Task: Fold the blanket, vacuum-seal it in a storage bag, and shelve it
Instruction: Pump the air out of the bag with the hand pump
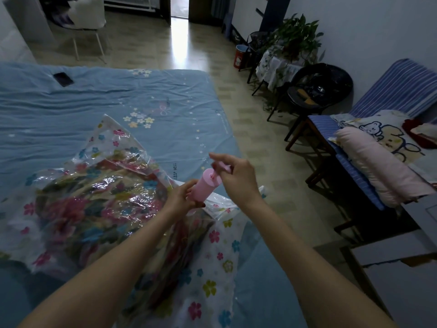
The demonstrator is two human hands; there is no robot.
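While bag with blanket lies lower left on bed, left hand grip clamped round pump barrel, right hand grip pinching its handle, frame centre.

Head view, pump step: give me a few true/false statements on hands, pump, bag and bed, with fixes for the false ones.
1. The left hand holds the pink pump by its barrel. True.
2. The right hand rests flat on the bed. False: it grips the pump handle above the barrel.
3. The floral blanket is already inside the storage bag. True.
4. The bag sits on a shelf. False: it lies on the blue bed sheet.
5. A dark phone lies on the bed's far left. True.
6. The pump is blue. False: pink.
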